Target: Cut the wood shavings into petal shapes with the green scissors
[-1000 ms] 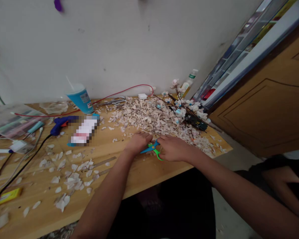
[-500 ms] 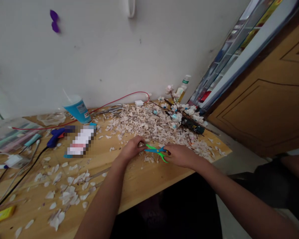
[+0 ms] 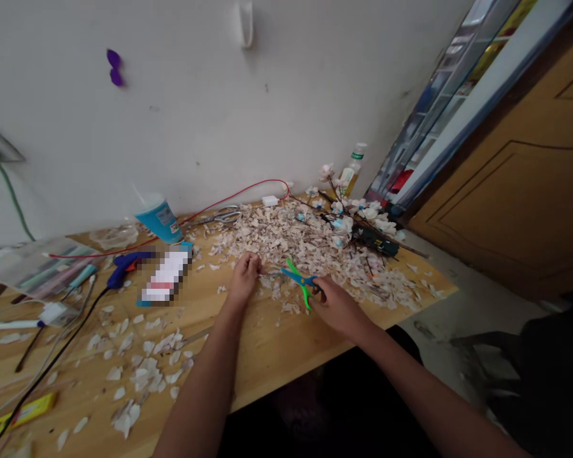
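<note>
The right hand (image 3: 337, 304) grips the handles of the small scissors (image 3: 300, 281), blades spread apart and pointing toward the wall, above the front fringe of the petal heap (image 3: 296, 238) in the middle of the bench (image 3: 267, 343). The left hand (image 3: 243, 278) rests with fingers curled at the heap's left margin; whether it pinches a petal cannot be determined. Near the bench's back edge stand a blue cup (image 3: 158, 218) and metal shears (image 3: 219, 216). A flower branch (image 3: 358, 219) lies toward the right corner, a blue glue gun (image 3: 124, 267) to the left.
</note>
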Demonstrator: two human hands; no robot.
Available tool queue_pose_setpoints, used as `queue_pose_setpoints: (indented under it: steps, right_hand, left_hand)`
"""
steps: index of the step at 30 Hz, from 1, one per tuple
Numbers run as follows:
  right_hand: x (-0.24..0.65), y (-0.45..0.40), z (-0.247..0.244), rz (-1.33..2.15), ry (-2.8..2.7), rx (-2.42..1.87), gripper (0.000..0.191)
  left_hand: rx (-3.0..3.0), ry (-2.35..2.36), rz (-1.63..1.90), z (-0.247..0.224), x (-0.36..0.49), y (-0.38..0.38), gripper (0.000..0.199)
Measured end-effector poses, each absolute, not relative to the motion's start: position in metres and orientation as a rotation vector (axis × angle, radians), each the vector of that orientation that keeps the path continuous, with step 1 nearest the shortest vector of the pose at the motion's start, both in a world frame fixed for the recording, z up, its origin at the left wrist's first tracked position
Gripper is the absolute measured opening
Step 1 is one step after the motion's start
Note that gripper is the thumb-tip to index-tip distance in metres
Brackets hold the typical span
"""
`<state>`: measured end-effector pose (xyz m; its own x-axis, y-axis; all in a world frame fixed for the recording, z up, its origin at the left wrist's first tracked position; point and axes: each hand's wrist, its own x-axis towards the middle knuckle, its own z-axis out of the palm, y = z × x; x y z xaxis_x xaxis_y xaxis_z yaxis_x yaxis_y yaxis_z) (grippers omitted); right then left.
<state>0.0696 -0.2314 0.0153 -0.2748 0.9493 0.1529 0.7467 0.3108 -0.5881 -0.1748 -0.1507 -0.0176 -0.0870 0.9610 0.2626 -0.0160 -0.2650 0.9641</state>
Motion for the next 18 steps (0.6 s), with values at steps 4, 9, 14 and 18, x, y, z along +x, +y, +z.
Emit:
queue_pose_setpoints:
  steps: [4,9,14,18]
  right_hand:
    - [0.056,-0.238,0.0,0.453,-2.106,-1.341,0.039]
    - [0.016,-0.222,-0.008,0.821,-1.749,-1.047,0.048]
    - [-0.03,-0.19,-0.02,0.912,-1.406,-1.061,0.041]
    - [-0.039,-0.177,-0.027,0.93,-1.383,-1.161,0.038]
  left_hand:
    - [0.867,0.761,1.576,-0.009,-0.176,-0.151,0.027]
    - [0.508,0.442,1.514,-0.001,-0.171,-0.158,0.024]
    - [0.507,0.469,1.509,-0.004,-0.164,-0.158,0.029]
    - [0.533,0.476,1.486,-0.007,-0.165,-0.154,0.027]
